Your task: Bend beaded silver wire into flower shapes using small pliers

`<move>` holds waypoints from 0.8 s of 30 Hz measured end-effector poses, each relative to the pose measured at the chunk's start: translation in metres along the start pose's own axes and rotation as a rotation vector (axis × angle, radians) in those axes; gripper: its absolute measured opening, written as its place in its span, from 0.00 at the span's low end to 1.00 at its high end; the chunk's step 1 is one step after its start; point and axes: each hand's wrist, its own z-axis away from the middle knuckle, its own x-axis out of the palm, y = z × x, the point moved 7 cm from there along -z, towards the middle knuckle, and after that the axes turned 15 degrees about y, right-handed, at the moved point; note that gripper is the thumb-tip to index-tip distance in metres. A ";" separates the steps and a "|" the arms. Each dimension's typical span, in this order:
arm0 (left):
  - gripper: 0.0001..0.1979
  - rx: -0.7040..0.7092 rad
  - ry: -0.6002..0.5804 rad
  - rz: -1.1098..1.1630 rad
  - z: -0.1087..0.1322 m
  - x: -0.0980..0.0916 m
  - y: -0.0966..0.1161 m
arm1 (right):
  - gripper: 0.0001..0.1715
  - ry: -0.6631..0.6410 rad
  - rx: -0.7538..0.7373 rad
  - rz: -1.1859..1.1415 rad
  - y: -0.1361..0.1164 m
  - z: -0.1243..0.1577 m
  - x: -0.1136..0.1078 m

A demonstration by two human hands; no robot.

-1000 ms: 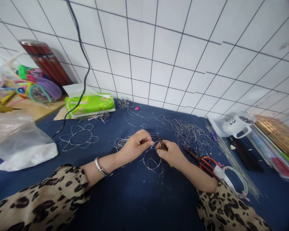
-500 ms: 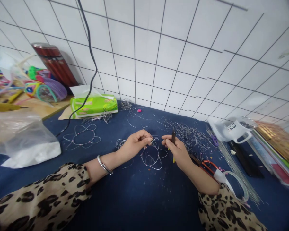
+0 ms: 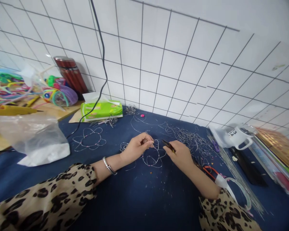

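My left hand pinches the upper edge of a wire flower, a ring with thin looped petals and small beads. To the right, my right hand is closed around a pair of pliers, their dark jaws pointing up and left, apart from the wire flower. Most of the handles are hidden in the palm. A second wire flower of the same sort lies on the blue cloth to the left. Partly behind my left wrist is a small coil of wire.
Tangled wire scraps spread behind my right hand. Orange-handled cutters lie under my right forearm. Straight wires, a white mug and papers are on the right. A green tissue pack, plastic bag and red flask stand left.
The pliers have turned in my right hand from upright to pointing left toward the wire flower. My left hand keeps its pinch. The whole view has shifted slightly.
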 end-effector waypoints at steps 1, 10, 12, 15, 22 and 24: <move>0.08 0.004 0.003 0.001 0.000 0.000 0.001 | 0.16 0.008 -0.083 0.093 -0.006 -0.001 -0.004; 0.08 -0.018 0.019 0.019 0.002 0.001 0.001 | 0.12 -0.023 -0.300 0.426 -0.033 0.008 -0.007; 0.08 -0.028 0.009 0.045 0.004 0.003 0.002 | 0.11 -0.037 -0.294 0.437 -0.031 0.008 -0.005; 0.08 -0.054 0.010 0.090 0.005 0.004 0.003 | 0.11 -0.040 -0.279 0.442 -0.029 0.009 -0.004; 0.08 -0.117 0.025 0.197 0.005 0.006 0.003 | 0.12 -0.019 -0.270 0.411 -0.028 0.011 -0.003; 0.08 -0.140 0.036 0.204 0.005 0.006 0.002 | 0.12 -0.012 -0.266 0.408 -0.027 0.011 -0.002</move>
